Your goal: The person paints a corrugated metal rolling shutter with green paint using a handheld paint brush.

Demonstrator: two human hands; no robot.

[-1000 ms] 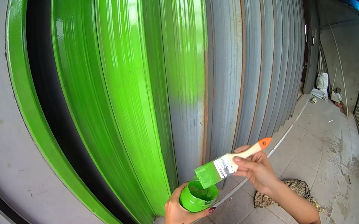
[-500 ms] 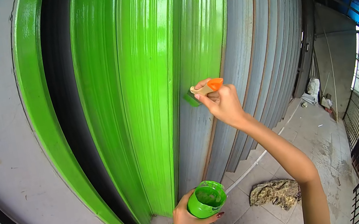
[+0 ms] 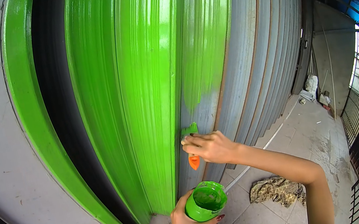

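Green paint (image 3: 208, 54) ends raggedly above the right hand (image 3: 212, 147), which, closed around the paintbrush (image 3: 194, 161), has dropped beside bare grey corrugated metal (image 3: 209, 116), apparently carrying the colour lower; beneath it, the left hand (image 3: 187, 223) cups the paint container (image 3: 200, 212).

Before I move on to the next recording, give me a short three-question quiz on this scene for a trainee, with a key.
1. Which hand grips the brush?
2. True or false: the panel that the brush is at is green all the way down.
3. Compared with the cup, the brush is: A, inside it; B, lower in the picture; C, higher in the picture.

Key:
1. The right hand; the left hand holds the cup.
2. False: the panel is green above but largely grey lower down.
3. C.
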